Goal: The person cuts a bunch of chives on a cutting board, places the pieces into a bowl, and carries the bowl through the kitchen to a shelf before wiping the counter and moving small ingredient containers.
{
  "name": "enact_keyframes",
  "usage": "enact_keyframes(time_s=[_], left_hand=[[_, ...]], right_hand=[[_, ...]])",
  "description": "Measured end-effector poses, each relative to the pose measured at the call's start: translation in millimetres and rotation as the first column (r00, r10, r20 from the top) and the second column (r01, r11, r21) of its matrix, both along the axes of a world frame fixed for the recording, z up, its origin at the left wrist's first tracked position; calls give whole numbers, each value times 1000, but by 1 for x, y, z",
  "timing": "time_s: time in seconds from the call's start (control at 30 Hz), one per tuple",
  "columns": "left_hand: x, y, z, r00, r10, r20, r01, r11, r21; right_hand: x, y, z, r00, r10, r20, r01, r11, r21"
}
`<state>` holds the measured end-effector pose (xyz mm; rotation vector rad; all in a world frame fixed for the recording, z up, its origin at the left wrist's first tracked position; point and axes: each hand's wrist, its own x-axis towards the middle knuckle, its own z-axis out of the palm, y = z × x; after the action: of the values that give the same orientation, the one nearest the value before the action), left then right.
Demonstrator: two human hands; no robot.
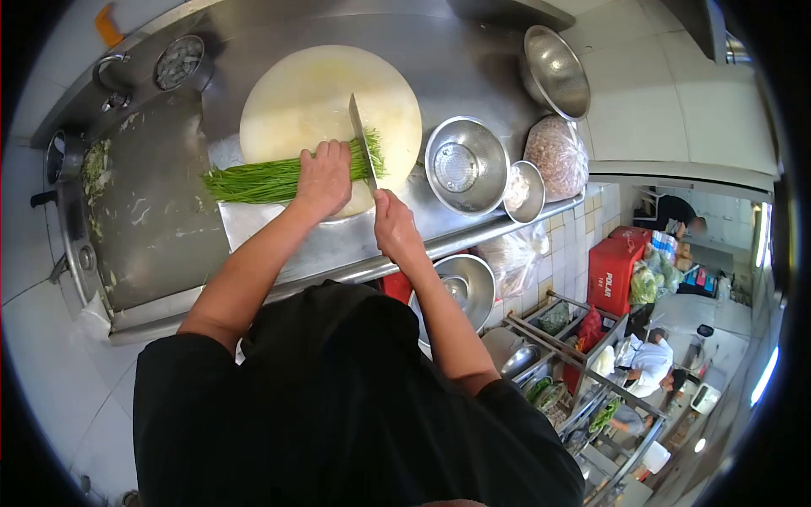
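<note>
A bundle of long green chives [253, 180] lies across the near part of a round pale cutting board [321, 93] on a steel counter. My left hand [324, 177] presses down on the bundle near its right end. My right hand [394, 224] grips the handle of a cleaver [362, 139], whose blade stands on edge against the chives just right of my left fingers. A short tuft of chive ends [377, 154] sticks out past the blade.
Steel bowls [466, 165] [554, 69] [525, 191] and a bag of brownish food [557, 154] stand right of the board. A sink [148, 203] lies left, another bowl [466, 283] below the counter edge. Red crate [612, 272], racks and other people are at the lower right.
</note>
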<state>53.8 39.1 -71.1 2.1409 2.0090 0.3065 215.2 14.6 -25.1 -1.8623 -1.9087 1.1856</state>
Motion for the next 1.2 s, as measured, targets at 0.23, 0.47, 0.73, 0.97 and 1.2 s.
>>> enact_keyframes(time_s=[0.23, 0.47, 0.73, 0.97, 1.2], left_hand=[[-15, 7, -4, 998, 37, -46, -40, 998, -55], [-40, 11, 26, 993, 83, -82, -98, 973, -208], [22, 68, 52, 957, 13, 288, 55, 973, -226], [95, 40, -28, 923, 283, 260, -304, 952, 45], [105, 18, -40, 853, 222, 472, -365, 900, 237]], right_hand=[[50, -54, -8, 993, 107, -42, -97, 977, 187], [75, -46, 59, 915, -286, -285, 155, 901, -406], [147, -33, -8, 715, -547, -436, 171, 741, -649], [139, -36, -43, 630, -601, -492, 107, 694, -712], [129, -31, -41, 677, -546, -493, -3, 668, -744]])
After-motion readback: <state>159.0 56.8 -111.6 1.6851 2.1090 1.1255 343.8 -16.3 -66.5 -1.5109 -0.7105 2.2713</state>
